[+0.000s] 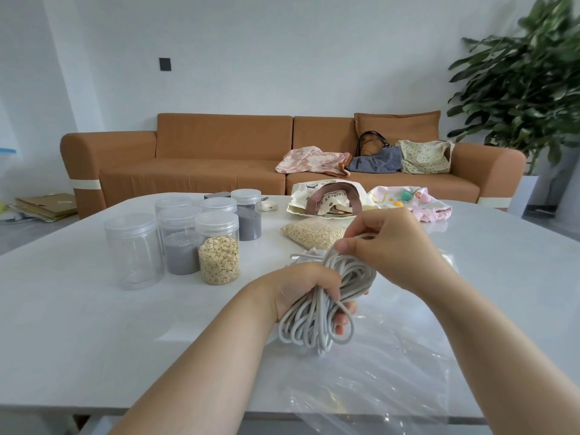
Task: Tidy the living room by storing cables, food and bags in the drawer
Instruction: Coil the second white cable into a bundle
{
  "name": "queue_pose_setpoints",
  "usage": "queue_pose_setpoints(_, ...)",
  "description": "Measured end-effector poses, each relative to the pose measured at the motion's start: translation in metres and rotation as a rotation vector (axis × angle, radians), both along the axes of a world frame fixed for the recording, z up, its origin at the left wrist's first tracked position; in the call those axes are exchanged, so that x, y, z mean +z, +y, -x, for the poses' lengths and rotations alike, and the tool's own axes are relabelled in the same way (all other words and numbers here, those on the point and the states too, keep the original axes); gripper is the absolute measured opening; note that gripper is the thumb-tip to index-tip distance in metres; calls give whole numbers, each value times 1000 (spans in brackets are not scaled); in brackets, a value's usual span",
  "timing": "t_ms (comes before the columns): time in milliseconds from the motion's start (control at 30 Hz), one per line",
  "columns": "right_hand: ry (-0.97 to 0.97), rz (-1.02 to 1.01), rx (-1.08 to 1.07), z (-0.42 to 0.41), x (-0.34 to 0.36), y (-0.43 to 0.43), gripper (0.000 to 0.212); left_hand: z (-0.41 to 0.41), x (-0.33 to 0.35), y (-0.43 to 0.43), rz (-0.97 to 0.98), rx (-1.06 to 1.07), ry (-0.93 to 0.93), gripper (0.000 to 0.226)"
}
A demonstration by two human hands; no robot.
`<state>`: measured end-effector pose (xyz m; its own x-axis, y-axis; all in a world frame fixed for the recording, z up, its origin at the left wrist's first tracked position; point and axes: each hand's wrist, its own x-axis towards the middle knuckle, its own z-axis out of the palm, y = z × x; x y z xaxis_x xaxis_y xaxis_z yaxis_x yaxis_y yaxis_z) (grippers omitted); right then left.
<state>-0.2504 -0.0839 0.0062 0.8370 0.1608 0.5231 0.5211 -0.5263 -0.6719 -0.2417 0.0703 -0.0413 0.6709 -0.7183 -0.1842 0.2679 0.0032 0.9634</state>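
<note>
Grey cable [317, 312] sits bundled above the bench [94, 309], my left hand [301, 290] gripping the coil, right hand [386, 243] pinching a strand; I should wrap tightly before bagging.

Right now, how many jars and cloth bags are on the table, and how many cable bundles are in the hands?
Jars: 6
Cloth bags on the table: 2
Cable bundle: 1
Total: 9

Bright, soft daylight; glare on table [94, 309]; edges warped.
</note>
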Motion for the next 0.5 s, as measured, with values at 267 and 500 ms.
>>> queue_pose_setpoints(267, 13, -168, -53, -12, -7, -8, 26, 3, 5, -4, 39, 20, -18, 23)
queue_pose_setpoints(500, -90, -219, -135, -19, -17, -4, 48, 3, 5, -3, 116, 84, -32, 13)
